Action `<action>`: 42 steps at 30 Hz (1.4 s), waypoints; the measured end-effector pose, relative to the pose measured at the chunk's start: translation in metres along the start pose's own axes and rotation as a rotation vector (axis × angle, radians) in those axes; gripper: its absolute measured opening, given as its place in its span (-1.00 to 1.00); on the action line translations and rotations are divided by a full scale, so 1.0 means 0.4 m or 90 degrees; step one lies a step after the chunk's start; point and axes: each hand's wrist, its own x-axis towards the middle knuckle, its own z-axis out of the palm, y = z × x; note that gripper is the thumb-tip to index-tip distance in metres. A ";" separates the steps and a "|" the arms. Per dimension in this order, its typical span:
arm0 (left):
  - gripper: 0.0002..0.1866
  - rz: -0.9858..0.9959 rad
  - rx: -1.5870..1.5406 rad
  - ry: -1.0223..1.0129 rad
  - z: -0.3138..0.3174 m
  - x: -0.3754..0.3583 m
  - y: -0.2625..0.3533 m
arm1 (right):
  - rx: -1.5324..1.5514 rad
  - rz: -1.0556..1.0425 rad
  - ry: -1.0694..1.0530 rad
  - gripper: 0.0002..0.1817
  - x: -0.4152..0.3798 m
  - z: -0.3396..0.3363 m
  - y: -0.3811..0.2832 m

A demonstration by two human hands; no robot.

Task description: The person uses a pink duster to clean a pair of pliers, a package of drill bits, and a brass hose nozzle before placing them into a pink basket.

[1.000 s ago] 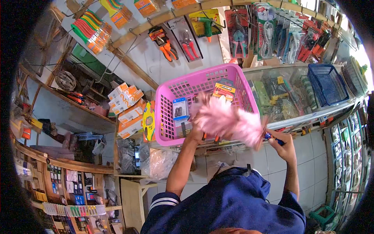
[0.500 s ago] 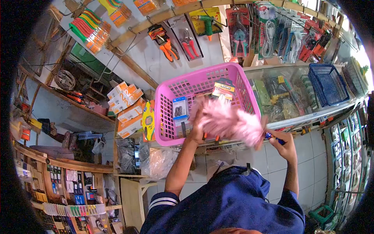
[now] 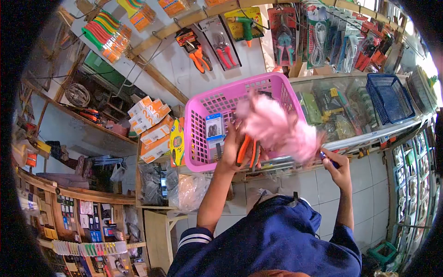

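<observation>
blue bskt (image 3: 390,99) on glass ctr (image 3: 367,138) | tiled flr (image 3: 372,177) | R hand (image 3: 338,171): duster (image 3: 272,124)

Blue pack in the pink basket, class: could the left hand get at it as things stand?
Probably not freely: the left hand is near the blue pack, whose front looks uncovered, but holds an orange-handled tool.

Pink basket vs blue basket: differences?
The pink basket looks larger than the blue basket. The pink basket has coarse square holes; the blue basket, finer mesh. The duster hides part of the pink basket, none of the blue basket. Both are open-topped.
</observation>
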 end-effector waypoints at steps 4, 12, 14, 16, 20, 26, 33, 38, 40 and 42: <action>-0.03 -0.087 -0.051 0.085 -0.004 -0.016 0.004 | 0.028 0.062 -0.130 -0.61 0.001 -0.015 -0.028; -0.09 0.067 -0.042 0.206 -0.018 0.011 -0.018 | -0.087 0.082 -0.139 -0.59 -0.001 -0.059 -0.109; -0.14 0.117 0.015 0.220 0.004 0.018 -0.020 | -0.118 0.066 -0.125 -0.60 -0.008 -0.072 -0.128; -0.13 0.154 0.066 0.245 0.004 0.015 -0.017 | -0.165 -0.009 -0.144 -0.60 -0.026 -0.095 -0.127; -0.32 0.299 0.206 0.204 0.013 0.031 -0.037 | -0.269 0.005 -0.127 -0.62 -0.051 -0.086 -0.175; -0.44 0.308 0.427 0.247 -0.104 0.017 -0.089 | -0.332 -0.044 -0.030 -0.59 -0.070 -0.044 -0.238; -0.38 0.315 0.451 0.208 0.032 0.011 -0.035 | -0.359 -0.111 -0.014 -0.59 -0.061 -0.090 -0.288; -0.18 0.197 0.525 0.013 0.008 -0.004 0.031 | -0.453 -0.128 -0.174 -0.62 -0.030 -0.125 -0.323; -0.16 0.152 0.556 0.048 0.000 -0.008 0.044 | -0.427 -0.149 -0.103 -0.61 -0.018 -0.120 -0.323; -0.14 0.118 0.584 0.120 -0.011 -0.012 0.052 | -0.390 -0.165 -0.049 -0.62 -0.005 -0.106 -0.321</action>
